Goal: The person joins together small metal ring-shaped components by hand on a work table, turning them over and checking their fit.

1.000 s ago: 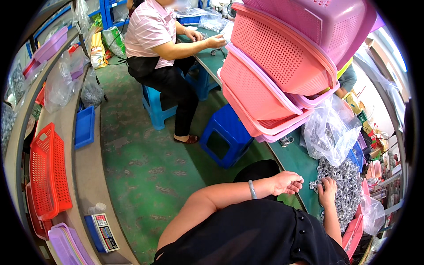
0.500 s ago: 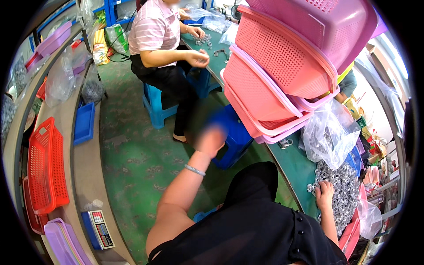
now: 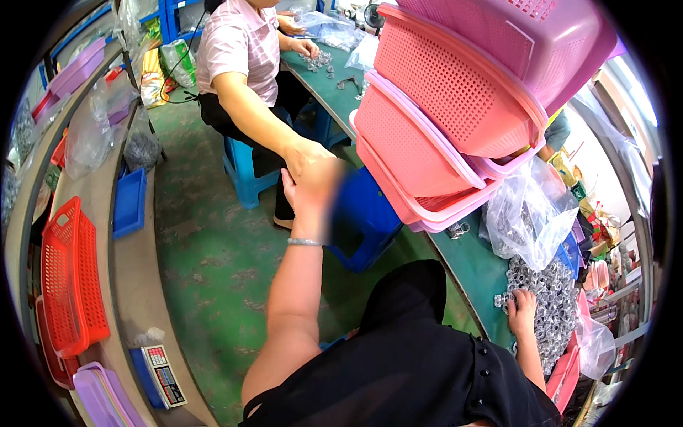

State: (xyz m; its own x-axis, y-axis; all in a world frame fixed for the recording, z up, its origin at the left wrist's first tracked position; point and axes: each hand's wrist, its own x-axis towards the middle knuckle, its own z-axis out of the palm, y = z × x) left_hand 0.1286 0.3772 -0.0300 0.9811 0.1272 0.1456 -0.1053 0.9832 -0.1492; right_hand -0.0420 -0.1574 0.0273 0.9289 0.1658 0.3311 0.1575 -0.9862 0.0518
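Observation:
My left arm, with a grey bangle on its wrist, reaches forward over the green floor. My left hand [image 3: 307,192] meets the outstretched hand [image 3: 302,158] of a co-worker in a pink striped shirt. The thumb shows, but the other fingers are blurred, and anything between the two hands is hidden. On the green table, my right hand [image 3: 523,310] lies at the left side of a heap of small clear plastic pieces [image 3: 551,306]. Its fingers are bent down around a clear piece [image 3: 501,302] at the heap's edge.
Pink and purple perforated baskets [image 3: 455,92] are stacked high on the table [image 3: 462,267]. A clear bag [image 3: 523,217] lies behind the heap. A blue stool [image 3: 366,220] stands ahead. Shelves at left hold a red basket [image 3: 71,277] and a scale [image 3: 163,377].
My left hand has moved a little left and forward. The co-worker's near arm has stretched out toward me, and our hands now meet. My right hand has stayed in place.

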